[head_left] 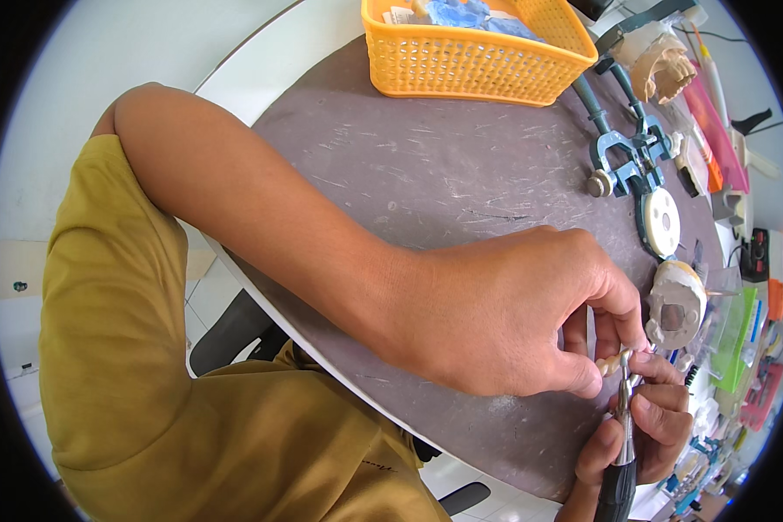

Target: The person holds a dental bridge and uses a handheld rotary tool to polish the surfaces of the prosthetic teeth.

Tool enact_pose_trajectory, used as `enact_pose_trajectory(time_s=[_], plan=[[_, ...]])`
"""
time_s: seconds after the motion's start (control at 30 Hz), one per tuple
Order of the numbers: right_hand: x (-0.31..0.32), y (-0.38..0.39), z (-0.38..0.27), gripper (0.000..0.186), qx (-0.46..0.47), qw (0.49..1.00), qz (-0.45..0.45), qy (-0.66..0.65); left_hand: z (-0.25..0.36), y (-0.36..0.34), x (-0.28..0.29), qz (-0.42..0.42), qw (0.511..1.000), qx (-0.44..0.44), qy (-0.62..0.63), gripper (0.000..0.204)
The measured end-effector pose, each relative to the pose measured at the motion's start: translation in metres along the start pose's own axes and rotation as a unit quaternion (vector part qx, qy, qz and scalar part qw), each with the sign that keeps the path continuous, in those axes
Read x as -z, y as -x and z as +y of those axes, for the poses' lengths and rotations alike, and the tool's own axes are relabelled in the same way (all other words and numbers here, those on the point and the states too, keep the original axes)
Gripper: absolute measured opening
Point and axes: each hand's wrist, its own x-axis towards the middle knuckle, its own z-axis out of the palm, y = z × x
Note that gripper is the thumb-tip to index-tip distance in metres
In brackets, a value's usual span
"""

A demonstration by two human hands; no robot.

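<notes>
My left hand reaches in from the left and is closed, its thumb and fingers pinching a small row of tooth-coloured dental crowns. At the lower right my right hand is wrapped round a rotary handpiece with a black grip and a metal nose. The handpiece's tip points up and meets or nearly meets the crowns between the two hands; exact contact is too small to tell. Just beyond the fingers lies a plaster dental model. A blue-grey articulator rests farther off, a round white plate on its near end.
A yellow plastic basket with blue material and papers stands at the far edge of the scratched, dark round tabletop. Another plaster cast with teeth is at the far right. Tools, a green packet and clutter line the right side.
</notes>
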Motion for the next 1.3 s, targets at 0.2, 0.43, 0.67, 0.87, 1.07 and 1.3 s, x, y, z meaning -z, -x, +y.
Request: enact_pose_trajectory(time_s=[0.2, 0.43, 0.67, 0.87, 1.07, 1.3], plan=[[-0.004, 0.004, -0.005, 0.029, -0.035, 0.998, 0.03, -0.042, 0.003, 0.002, -0.001, 0.011, 1.0, 0.006, -0.001, 0.022], [-0.004, 0.002, 0.0, 0.028, 0.018, 1.0, 0.023, 0.009, 0.003, 0.001, 0.0, 0.007, 1.0, 0.021, 0.005, 0.022], [-0.002, 0.001, -0.001, 0.026, 0.02, 1.0, 0.013, 0.009, 0.005, 0.001, 0.001, 0.005, 1.0, 0.017, -0.014, 0.023], [-0.008, 0.001, -0.003, 0.027, 0.01, 0.999, 0.028, 0.024, 0.002, 0.002, 0.001, 0.008, 1.0, 0.013, -0.01, 0.024], [-0.007, 0.002, -0.004, 0.03, -0.012, 0.999, 0.043, -0.011, 0.0, 0.001, 0.0, 0.009, 1.0, 0.012, 0.003, 0.024], [-0.005, 0.003, -0.005, 0.03, -0.022, 0.999, 0.031, 0.003, 0.001, 0.001, 0.001, 0.007, 1.0, 0.018, 0.003, 0.024]])
